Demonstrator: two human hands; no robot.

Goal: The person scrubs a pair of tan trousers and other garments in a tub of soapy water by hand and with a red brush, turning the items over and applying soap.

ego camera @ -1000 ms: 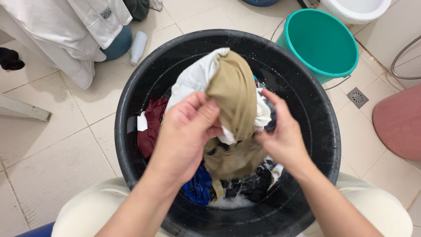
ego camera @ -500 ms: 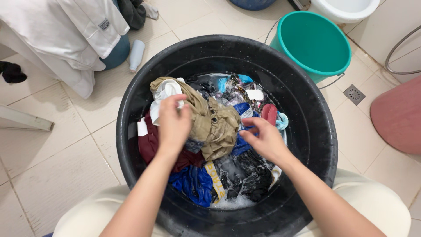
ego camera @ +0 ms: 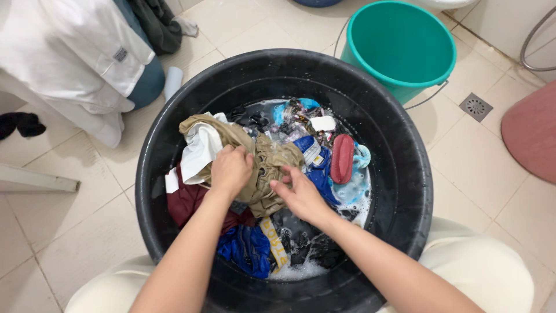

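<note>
A big black wash tub (ego camera: 399, 139) sits between my knees, full of wet clothes and soapy water. On top lies a khaki garment (ego camera: 269, 165) with a white lining (ego camera: 200, 150). My left hand (ego camera: 230, 169) is clenched on the khaki cloth near its middle. My right hand (ego camera: 298, 194) grips the same cloth from the right side. Under and around it lie a maroon piece (ego camera: 188, 200), a blue piece (ego camera: 246, 249) and a red oval brush (ego camera: 341, 157).
A teal bucket (ego camera: 399, 46) stands at the tub's far right. A pile of white and grey clothes (ego camera: 75, 64) lies at the upper left on the tiled floor. A floor drain (ego camera: 476, 106) and a pink mat (ego camera: 533, 130) are at the right.
The khaki garment, held up above the tub a second ago, has come down onto the wet pile. Both hands have moved down with it and closer together.
</note>
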